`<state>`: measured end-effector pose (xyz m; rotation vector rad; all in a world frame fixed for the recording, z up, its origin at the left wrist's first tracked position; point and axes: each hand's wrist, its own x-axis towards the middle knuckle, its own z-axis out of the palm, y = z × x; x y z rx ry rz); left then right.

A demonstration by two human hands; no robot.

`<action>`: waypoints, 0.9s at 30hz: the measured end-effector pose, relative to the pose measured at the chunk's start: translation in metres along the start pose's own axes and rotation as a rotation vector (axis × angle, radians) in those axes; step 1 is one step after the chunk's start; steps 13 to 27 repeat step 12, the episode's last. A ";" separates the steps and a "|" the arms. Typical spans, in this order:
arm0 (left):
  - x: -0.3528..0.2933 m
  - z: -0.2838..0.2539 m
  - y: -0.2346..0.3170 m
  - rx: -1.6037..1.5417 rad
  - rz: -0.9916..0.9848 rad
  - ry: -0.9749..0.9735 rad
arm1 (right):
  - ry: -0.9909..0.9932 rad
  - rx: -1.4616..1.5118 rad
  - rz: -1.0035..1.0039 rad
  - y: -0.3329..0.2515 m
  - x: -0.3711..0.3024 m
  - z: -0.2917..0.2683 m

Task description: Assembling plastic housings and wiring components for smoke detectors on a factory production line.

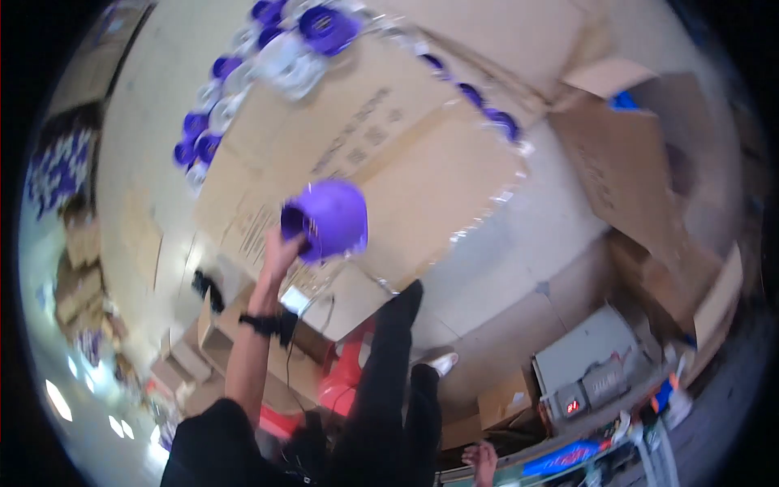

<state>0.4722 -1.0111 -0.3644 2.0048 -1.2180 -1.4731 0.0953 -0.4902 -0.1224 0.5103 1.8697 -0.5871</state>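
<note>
My left hand [281, 250] reaches forward over a large cardboard sheet [438, 191], gripping the rim of a hollow purple plastic shell [337, 219]. The shell has a round, dark opening facing the hand; its exact kind is unclear. Low in the view, my right hand [482, 461] is raised beside a work surface, its fingers loosely bent and apart, holding nothing visible. At the sheet's far left edge stand several purple and white plastic pieces, among them a purple one [328, 31] and a clear-white one [292, 65].
More purple pieces [501, 123] line the sheet's far right edge. Open cardboard boxes [617, 166] stand at the right. A grey machine [592, 357] with a lit red display sits at lower right. Something red [345, 377] lies by my legs, beside another box [219, 333].
</note>
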 end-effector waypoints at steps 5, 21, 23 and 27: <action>-0.124 0.054 0.092 0.267 0.357 -0.369 | -0.191 -0.152 -0.154 -0.021 0.010 0.011; -0.252 0.168 0.145 0.776 1.009 -0.637 | 0.020 -0.424 -0.725 -0.023 -0.046 -0.039; -0.252 0.168 0.145 0.776 1.009 -0.637 | 0.020 -0.424 -0.725 -0.023 -0.046 -0.039; -0.252 0.168 0.145 0.776 1.009 -0.637 | 0.020 -0.424 -0.725 -0.023 -0.046 -0.039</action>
